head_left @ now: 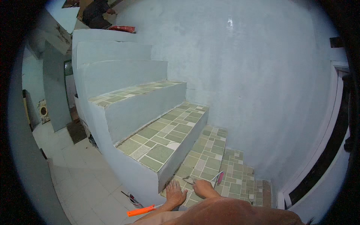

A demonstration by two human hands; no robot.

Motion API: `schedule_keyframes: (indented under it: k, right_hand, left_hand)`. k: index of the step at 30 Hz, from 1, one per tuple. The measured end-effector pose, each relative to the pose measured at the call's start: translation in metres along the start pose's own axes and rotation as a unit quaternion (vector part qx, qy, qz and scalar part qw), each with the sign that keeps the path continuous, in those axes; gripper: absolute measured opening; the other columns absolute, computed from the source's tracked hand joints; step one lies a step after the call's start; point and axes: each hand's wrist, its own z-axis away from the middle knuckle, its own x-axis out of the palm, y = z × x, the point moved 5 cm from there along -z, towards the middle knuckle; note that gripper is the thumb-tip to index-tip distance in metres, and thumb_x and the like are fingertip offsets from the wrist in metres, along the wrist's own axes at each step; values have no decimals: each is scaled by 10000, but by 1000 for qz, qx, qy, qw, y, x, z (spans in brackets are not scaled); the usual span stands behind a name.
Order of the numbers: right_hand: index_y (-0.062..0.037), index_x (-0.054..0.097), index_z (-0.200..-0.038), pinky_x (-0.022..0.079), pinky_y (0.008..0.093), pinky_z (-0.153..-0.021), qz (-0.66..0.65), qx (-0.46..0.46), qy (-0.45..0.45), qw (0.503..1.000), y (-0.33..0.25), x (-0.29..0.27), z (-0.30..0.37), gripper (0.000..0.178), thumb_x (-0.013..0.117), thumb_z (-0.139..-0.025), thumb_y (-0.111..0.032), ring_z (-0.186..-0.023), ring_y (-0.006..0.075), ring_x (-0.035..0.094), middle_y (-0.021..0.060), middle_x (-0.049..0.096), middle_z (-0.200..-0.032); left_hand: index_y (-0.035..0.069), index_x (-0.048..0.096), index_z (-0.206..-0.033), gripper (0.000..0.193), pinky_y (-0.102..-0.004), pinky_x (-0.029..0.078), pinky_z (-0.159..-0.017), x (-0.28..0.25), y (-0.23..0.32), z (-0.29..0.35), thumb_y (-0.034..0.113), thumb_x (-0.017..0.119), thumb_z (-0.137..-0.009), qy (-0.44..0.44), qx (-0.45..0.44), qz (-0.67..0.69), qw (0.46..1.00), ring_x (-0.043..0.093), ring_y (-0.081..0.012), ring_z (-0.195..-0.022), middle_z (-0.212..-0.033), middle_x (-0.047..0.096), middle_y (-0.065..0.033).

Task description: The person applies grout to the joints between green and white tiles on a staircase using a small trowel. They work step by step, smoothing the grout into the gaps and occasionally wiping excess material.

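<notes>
My left hand lies flat with fingers spread on the near left end of a tiled step, close to the blue riser. Just right of it, my right hand is closed around a small, flat, greyish scraper-like piece, its tip against the tiles near the riser. Its exact kind is hard to make out. Beside my left forearm sticks out a tool's orange handle with a thin metal rod. Right of my right hand rests a pink-handled tool with a bent white rod.
Green-tiled and bare blue steps climb along a pale blue wall. At the top a person in dark clothes crouches near a red bag. Left and below lies a tiled floor. A white door frame stands at right.
</notes>
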Motion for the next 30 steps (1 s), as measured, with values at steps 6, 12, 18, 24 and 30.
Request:
schedule_keyframes:
  k: [6, 12, 18, 24, 30]
  right_hand:
    - [-6, 618, -1002, 515, 500, -782, -22, 55, 13, 998, -2, 6, 9, 292, 493, -885, -243, -887, 404, 652, 239, 666, -917]
    - [-13, 649, -964, 511, 502, -795, -91, 73, 82, 990, 7, 6, 9, 318, 496, -887, -281, -869, 410, 655, 253, 665, -935]
    - [-66, 636, -1042, 482, 507, -811, -80, 88, 25, 993, -2, 8, 20, 296, 515, -890, -288, -909, 417, 631, 231, 663, -928]
    - [-23, 649, -911, 518, 509, -748, -53, 103, 69, 991, -24, 10, 17, 236, 507, -854, -204, -847, 407, 657, 228, 670, -858]
    - [-18, 632, -959, 515, 508, -747, -36, 107, 50, 992, -30, 11, 12, 258, 501, -866, -221, -853, 406, 657, 235, 669, -874]
  left_hand:
    - [-69, 242, -1444, 839, -525, 68, -1149, 6, -7, -8, 476, 528, -874, -114, -33, 6, 993, 142, -412, -1421, -1521, 215, -246]
    - [-72, 233, -1447, 837, -497, 97, -1156, 7, -13, -17, 480, 512, -883, -187, -14, -5, 982, 137, -421, -1421, -1517, 197, -273]
    - [-110, 222, -1430, 862, -475, 168, -1148, 22, -24, -22, 454, 555, -870, -153, 69, -25, 985, 196, -434, -1401, -1500, 219, -296]
    - [-128, 225, -1416, 848, -438, 190, -1151, 21, -35, -18, 427, 570, -875, -135, 92, -5, 987, 219, -402, -1402, -1488, 245, -296]
    - [-149, 224, -1406, 835, -418, 192, -1156, 19, -40, -18, 410, 562, -885, -143, 121, -13, 982, 225, -394, -1400, -1484, 254, -298]
